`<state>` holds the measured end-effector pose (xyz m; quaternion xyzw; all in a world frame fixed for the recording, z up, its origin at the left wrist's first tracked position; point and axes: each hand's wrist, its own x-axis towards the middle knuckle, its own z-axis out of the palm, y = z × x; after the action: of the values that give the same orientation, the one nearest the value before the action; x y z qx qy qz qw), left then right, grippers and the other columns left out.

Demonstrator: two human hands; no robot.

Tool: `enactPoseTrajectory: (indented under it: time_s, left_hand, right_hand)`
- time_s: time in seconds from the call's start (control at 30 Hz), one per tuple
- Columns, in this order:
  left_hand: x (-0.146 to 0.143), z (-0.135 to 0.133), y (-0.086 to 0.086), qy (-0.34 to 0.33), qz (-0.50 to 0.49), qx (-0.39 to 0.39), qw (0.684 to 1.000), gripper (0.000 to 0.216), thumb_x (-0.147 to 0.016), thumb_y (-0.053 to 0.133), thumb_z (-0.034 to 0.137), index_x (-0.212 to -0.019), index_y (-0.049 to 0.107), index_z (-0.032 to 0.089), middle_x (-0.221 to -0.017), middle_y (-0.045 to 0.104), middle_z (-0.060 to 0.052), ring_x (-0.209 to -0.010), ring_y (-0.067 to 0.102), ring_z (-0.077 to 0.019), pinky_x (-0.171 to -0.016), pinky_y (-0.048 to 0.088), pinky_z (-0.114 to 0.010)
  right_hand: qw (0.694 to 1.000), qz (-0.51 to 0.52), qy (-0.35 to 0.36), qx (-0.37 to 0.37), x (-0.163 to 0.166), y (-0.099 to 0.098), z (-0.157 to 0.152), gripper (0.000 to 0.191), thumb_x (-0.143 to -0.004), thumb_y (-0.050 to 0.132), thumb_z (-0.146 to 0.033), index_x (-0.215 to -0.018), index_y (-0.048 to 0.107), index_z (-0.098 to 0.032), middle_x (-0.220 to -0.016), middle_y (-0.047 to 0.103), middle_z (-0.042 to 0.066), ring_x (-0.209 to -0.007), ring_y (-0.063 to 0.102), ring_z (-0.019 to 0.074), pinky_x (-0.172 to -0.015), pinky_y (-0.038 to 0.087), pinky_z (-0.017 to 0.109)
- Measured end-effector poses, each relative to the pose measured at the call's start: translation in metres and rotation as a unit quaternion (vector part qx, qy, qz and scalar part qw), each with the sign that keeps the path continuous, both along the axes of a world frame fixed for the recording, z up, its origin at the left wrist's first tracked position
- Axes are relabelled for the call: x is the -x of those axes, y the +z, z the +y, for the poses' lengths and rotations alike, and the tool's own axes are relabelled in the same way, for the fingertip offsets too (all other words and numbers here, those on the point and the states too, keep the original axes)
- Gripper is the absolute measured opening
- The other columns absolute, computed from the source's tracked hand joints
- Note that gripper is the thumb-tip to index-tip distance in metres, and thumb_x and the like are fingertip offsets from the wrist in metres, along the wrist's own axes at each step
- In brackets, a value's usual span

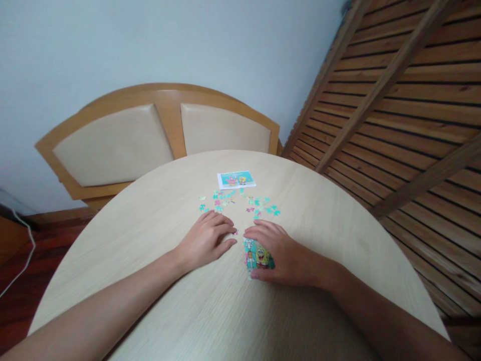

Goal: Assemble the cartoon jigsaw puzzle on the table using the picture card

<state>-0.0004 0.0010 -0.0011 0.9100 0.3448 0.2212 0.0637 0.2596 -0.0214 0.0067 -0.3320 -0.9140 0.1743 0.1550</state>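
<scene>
My left hand (210, 235) rests on the table with its thumb apart from its curved fingers. A small pink puzzle piece (235, 232) lies at its index fingertip, seemingly touching it. My right hand (280, 253) arches over a partly joined jigsaw puzzle (260, 254) with cartoon figures on teal, thumb at its near edge and fingers at its far edge. The palm hides the puzzle's right side. Beyond both hands, loose teal, pink and pale pieces lie in a left group (218, 201) and a right group (263, 204).
A reference picture card (236, 179) with cartoon figures on teal lies behind the loose pieces. The round wooden table (150, 311) has a padded chair back or headboard (165, 95) beyond it. Slatted wood (394, 110) stands on the right; a white cable (32, 240) hangs at far left.
</scene>
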Motion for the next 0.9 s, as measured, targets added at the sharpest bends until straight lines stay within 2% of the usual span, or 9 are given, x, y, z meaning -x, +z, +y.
enactPoseTrajectory:
  time_s: [0.27,0.37,0.53,0.8,0.9]
  left_hand:
    - [-0.007,-0.010,0.002,-0.010,-0.048,0.049,0.998,0.014,-0.096,0.057,0.018,-0.099,0.070,0.021,-0.104,0.072,-0.005,-0.098,0.063,-0.0223,-0.093,0.047,-0.042]
    - [-0.008,-0.012,0.005,-0.028,-0.055,0.059,0.996,0.013,-0.097,0.058,0.018,-0.099,0.071,0.021,-0.102,0.072,-0.005,-0.098,0.064,-0.0215,-0.093,0.047,-0.041]
    - [-0.012,-0.013,0.005,-0.053,-0.060,0.074,0.994,0.012,-0.098,0.063,0.028,-0.103,0.072,0.023,-0.104,0.074,-0.004,-0.100,0.065,-0.0215,-0.094,0.047,-0.040]
    - [-0.013,-0.016,0.000,0.002,-0.102,0.134,0.986,0.009,-0.096,0.064,0.024,-0.101,0.071,0.023,-0.098,0.075,-0.004,-0.097,0.066,-0.0222,-0.091,0.051,-0.041]
    - [-0.013,-0.016,-0.001,0.003,-0.113,0.143,0.983,0.008,-0.096,0.064,0.024,-0.102,0.070,0.023,-0.100,0.074,-0.004,-0.099,0.066,-0.0230,-0.091,0.051,-0.041]
  right_hand:
    - [1.000,-0.010,-0.021,0.007,-0.008,-0.012,0.017,0.077,-0.083,0.071,-0.064,-0.141,0.055,-0.016,-0.146,0.056,0.016,-0.141,0.040,0.0370,-0.119,0.029,0.057]
    - [0.999,-0.015,-0.027,0.009,-0.008,-0.012,0.017,0.076,-0.083,0.071,-0.063,-0.141,0.056,-0.017,-0.147,0.055,0.015,-0.142,0.039,0.0381,-0.119,0.028,0.058]
    - [1.000,-0.004,-0.029,0.010,-0.003,-0.011,0.015,0.073,-0.083,0.072,-0.061,-0.142,0.056,-0.020,-0.148,0.056,0.012,-0.142,0.040,0.0363,-0.119,0.029,0.056]
    - [1.000,-0.005,-0.023,0.014,0.001,-0.011,0.014,0.072,-0.084,0.072,-0.057,-0.141,0.057,-0.017,-0.149,0.055,0.013,-0.142,0.041,0.0354,-0.119,0.029,0.055]
    - [1.000,-0.004,-0.024,0.013,0.001,-0.011,0.014,0.071,-0.084,0.072,-0.058,-0.141,0.057,-0.019,-0.149,0.055,0.012,-0.142,0.041,0.0352,-0.119,0.029,0.056]
